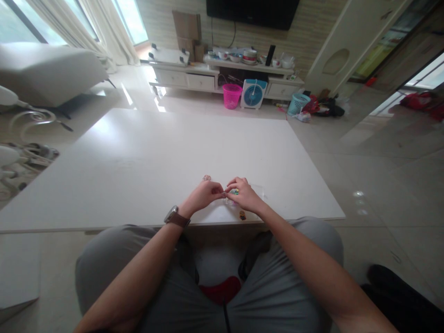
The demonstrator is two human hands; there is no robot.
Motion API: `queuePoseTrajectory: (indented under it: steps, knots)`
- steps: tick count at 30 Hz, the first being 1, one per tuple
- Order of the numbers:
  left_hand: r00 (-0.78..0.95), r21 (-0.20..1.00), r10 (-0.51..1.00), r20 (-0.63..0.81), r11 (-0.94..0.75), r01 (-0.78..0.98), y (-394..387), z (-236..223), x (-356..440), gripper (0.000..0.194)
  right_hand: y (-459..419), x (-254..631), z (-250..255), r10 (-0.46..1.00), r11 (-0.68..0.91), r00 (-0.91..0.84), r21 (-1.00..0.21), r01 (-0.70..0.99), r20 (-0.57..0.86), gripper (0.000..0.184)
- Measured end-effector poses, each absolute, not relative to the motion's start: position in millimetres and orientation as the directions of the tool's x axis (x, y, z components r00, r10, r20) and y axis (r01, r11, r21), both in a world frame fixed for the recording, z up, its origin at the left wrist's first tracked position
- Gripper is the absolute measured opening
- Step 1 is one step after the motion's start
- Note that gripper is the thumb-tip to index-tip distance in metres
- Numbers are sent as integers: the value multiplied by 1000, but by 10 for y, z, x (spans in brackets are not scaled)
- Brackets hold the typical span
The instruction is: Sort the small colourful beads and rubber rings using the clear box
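Note:
My left hand (204, 194), with a watch on its wrist, and my right hand (245, 196) meet fingertip to fingertip just above the near side of the white table (180, 143). Both are closed in a pinch at the same spot; what sits between the fingers is too small to make out. Partly under my right hand lie small colourful pieces (233, 201) and a clear, flat sheet or tray (258, 190). A little yellow and dark figure (242, 215) rests near the table's front edge. Beyond my left hand is a small reddish, clear-looking item (206, 177).
Across the floor stand a pink basket (231, 96), a blue and white box fan (254, 94) and a light blue basket (298, 104), before a white cabinet (173, 76) with bowls on top. The table's front edge (125, 227) runs just above my knees.

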State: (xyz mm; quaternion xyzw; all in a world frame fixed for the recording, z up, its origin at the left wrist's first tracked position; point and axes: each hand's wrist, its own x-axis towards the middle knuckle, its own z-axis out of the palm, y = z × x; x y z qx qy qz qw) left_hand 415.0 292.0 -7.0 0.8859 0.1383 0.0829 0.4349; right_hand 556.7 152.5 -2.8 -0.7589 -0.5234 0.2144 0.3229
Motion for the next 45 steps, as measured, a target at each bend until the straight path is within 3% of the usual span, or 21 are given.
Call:
queuePoseTrajectory:
  steps: [5, 9, 13, 18, 21, 25, 30, 36, 45]
  knots:
    - [927, 795, 359, 111, -591, 134, 2939, -57, 4149, 29, 1514, 5611, 10, 929, -170, 366, -815, 554, 55, 4]
    - [906, 876, 417, 71, -460, 143, 2958, -93, 4158, 29, 1511, 5603, 34, 923, -158, 384, -882, 443, 27, 8]
    - [910, 947, 413, 33, -304, 104, 2962, -100, 4172, 30, 1495, 5582, 44, 903, -92, 409, -871, 482, 131, 6]
    - [918, 955, 395, 46, -288, 76, 2977, -76, 4174, 34, 1467, 5548, 95, 907, -52, 389, -873, 485, 162, 6]
    - [880, 960, 475, -26, -233, 155, 3094, -64, 4133, 37, 1468, 5547, 123, 892, -65, 417, -862, 502, 175, 9]
    - [736, 841, 674, -58, -365, 400, 3398, -29, 4007, 36, 1473, 5588, 116, 857, -96, 477, -848, 521, 196, 11]
    - [642, 682, 763, -72, -432, 590, 3589, -33, 3929, 26, 1452, 5623, 103, 862, -91, 457, -820, 565, 219, 8]
    - [718, 717, 688, -107, -447, 535, 3467, -130, 4028, 23, 1420, 5616, 148, 865, -90, 446, -806, 586, 228, 7]
    - [745, 661, 663, 71, -591, 463, 3464, -341, 4135, 32, 1409, 5565, 215, 875, -34, 405, -800, 600, 266, 5]
